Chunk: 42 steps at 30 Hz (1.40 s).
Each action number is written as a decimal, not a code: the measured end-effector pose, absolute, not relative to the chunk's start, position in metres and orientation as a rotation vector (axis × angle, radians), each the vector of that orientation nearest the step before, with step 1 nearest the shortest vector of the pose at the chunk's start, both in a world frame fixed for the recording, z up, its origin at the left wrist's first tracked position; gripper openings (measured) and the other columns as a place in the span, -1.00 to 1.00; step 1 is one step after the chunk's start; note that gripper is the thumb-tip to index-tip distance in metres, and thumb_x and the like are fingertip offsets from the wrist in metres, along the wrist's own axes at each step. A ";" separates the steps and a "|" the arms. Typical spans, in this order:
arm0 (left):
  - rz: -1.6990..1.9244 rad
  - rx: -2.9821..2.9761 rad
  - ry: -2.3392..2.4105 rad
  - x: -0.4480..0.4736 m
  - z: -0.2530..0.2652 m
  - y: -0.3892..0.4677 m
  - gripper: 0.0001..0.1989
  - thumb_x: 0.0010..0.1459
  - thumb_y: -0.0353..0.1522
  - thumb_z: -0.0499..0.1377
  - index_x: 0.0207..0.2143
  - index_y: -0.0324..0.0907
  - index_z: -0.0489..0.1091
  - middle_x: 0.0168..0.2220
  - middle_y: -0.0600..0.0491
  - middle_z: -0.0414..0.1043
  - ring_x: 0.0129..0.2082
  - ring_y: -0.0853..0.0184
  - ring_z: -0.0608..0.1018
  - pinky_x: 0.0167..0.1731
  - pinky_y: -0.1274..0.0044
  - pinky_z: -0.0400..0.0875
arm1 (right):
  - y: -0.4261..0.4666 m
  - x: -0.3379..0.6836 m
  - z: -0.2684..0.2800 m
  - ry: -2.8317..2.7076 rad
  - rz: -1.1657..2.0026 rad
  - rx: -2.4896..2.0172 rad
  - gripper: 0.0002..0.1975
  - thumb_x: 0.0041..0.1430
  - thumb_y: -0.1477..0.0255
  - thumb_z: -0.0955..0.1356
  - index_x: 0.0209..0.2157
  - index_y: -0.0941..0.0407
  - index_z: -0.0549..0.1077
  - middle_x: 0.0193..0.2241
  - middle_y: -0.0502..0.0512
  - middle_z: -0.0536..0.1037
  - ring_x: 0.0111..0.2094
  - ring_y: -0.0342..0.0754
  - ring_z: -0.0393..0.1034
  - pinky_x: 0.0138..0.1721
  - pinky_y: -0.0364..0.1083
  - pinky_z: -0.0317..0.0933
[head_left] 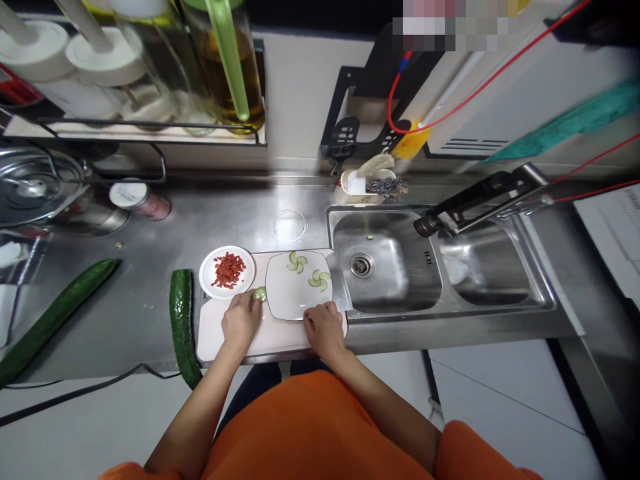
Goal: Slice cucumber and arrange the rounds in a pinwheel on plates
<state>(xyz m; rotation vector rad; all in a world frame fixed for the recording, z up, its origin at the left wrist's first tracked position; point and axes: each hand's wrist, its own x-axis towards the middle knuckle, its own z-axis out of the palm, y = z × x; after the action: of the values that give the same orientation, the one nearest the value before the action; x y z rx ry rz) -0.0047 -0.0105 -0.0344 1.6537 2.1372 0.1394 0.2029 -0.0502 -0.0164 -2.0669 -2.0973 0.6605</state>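
Note:
A square white plate (295,300) lies on the pale cutting board (225,330). Two pinwheels of thin cucumber slices (297,262) are laid out on its upper and right parts. At the plate's left edge, the fingers of my left hand (241,322) close on a small stack of cucumber slices (259,294). My right hand (325,328) rests at the plate's lower right edge with its fingers curled; what they hold, if anything, is hidden. A broad, shiny knife blade (342,291) shows between the plate and the sink. Left of the plate sits a round white dish (206,279) of red dried berries (229,269).
A cut cucumber (181,317) lies left of the board, and a longer one (65,310) farther left. The double sink (443,273) is on the right. Behind stand a small canister (140,199), a pot (100,217) and a rack (150,130) of bottles and jars.

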 end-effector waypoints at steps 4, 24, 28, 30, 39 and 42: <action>0.193 1.659 2.169 -0.001 -0.034 -0.012 -0.69 0.15 -0.28 0.08 -0.06 -0.05 0.42 -0.08 -0.02 0.45 -0.27 0.26 0.50 -0.30 0.49 0.32 | -0.051 0.201 -0.017 -2.092 0.625 -2.032 -0.88 0.21 0.42 0.29 -0.36 0.08 0.47 -0.38 0.07 0.49 -0.21 -0.01 0.16 -0.33 -0.07 -0.10; 0.566 1.044 1.385 0.009 -0.016 0.011 -0.72 -0.12 -0.20 0.27 -0.40 -0.22 0.43 -0.53 0.12 0.44 -0.58 0.48 0.41 -0.52 0.62 0.29 | 0.012 0.189 -0.025 -1.782 1.138 -1.520 -0.76 0.09 0.54 0.29 -0.20 0.11 0.51 -0.22 0.08 0.55 -0.17 -0.05 0.35 -0.03 -0.01 0.09; 0.481 1.140 1.402 0.020 -0.020 0.017 -0.79 -0.07 -0.26 0.24 -0.40 -0.21 0.44 -0.52 0.10 0.47 -0.58 0.43 0.46 -0.57 0.61 0.30 | 0.011 0.200 -0.028 -1.593 1.344 -1.713 -0.90 0.05 0.48 0.33 -0.43 0.12 0.51 -0.46 0.00 0.53 -0.40 -0.13 0.34 -0.28 -0.13 0.17; 0.495 1.341 1.427 0.024 -0.023 0.019 -0.84 -0.03 -0.29 0.21 -0.39 -0.19 0.46 -0.54 0.11 0.45 -0.56 0.42 0.47 -0.55 0.60 0.33 | 0.009 0.205 -0.030 -1.491 1.399 -1.759 -0.91 0.03 0.47 0.33 -0.44 0.12 0.50 -0.49 -0.03 0.52 -0.45 -0.15 0.32 -0.35 -0.16 0.16; 0.706 2.202 1.195 0.033 -0.055 0.007 -0.81 0.22 -0.39 0.03 -0.24 -0.17 0.44 -0.23 -0.02 0.51 -0.19 0.32 0.53 -0.15 0.45 0.45 | -0.003 0.210 -0.033 -1.285 1.355 -1.994 -0.93 -0.02 0.52 0.33 -0.44 0.11 0.46 -0.54 -0.06 0.48 -0.48 -0.16 0.33 -0.40 -0.20 0.14; 0.688 2.299 1.145 0.032 -0.063 0.000 -0.82 0.23 -0.40 0.04 -0.23 -0.17 0.43 -0.21 -0.03 0.50 -0.16 0.31 0.51 -0.14 0.44 0.46 | -0.006 0.207 -0.027 -1.465 1.255 -2.120 -0.90 0.00 0.55 0.32 -0.42 0.10 0.45 -0.55 -0.06 0.48 -0.47 -0.16 0.33 -0.41 -0.20 0.09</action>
<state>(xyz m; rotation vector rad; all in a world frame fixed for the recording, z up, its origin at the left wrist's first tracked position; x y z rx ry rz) 0.0321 -0.0003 -0.0631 2.2990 1.1447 0.6875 0.2072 -0.0060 -0.0275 -2.1197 -1.4648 1.2547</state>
